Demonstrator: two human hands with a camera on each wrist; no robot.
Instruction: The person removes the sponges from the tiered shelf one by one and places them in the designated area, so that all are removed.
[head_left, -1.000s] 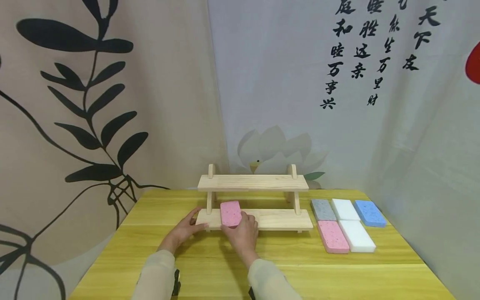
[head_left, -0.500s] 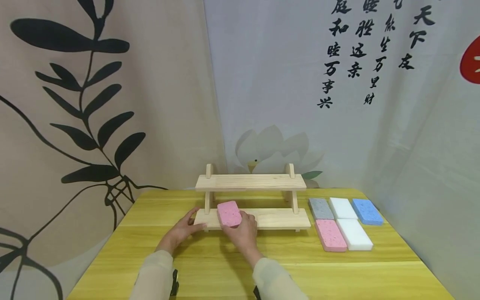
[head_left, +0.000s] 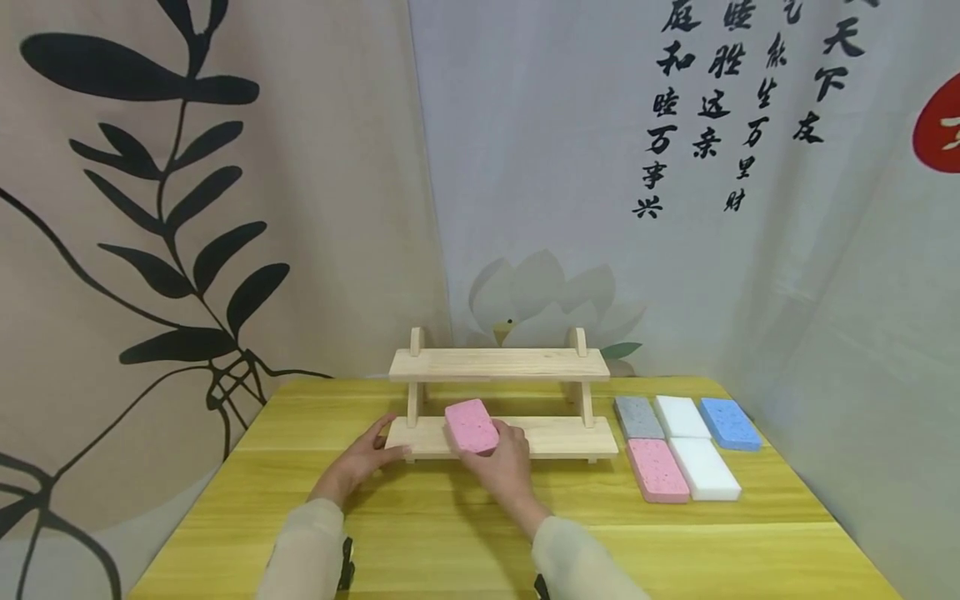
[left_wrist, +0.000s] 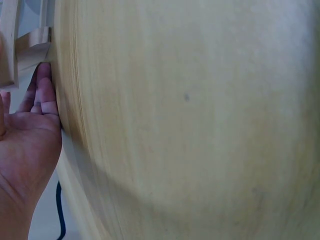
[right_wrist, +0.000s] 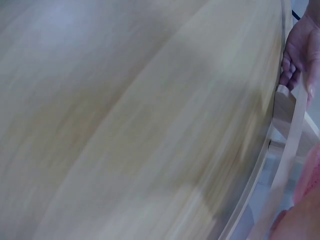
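Note:
A small two-tier wooden shelf rack (head_left: 558,437) stands on the table in the head view. My left hand (head_left: 360,461) holds the left end of its lower board, thumb along the front edge. In the left wrist view the fingers of that hand (left_wrist: 32,140) lie beside and below the board, near the rack's foot. With thumb and fingers, my right hand (head_left: 506,467) grips a pink sponge (head_left: 471,425), tilted at the lower board, left of its middle. Whether the sponge touches the board cannot be told. Only its pink edge (right_wrist: 307,175) shows in the right wrist view.
Right of the rack lie several sponges on the table (head_left: 420,542): a grey one (head_left: 639,417), a second pink one (head_left: 657,471), two white ones (head_left: 705,468) and a blue one (head_left: 730,424). A printed cloth (head_left: 352,208) hangs behind the table.
My right hand has moved slightly to the right along the lower board with the pink sponge, which now leans at a different angle. The left hand stays at the rack's end.

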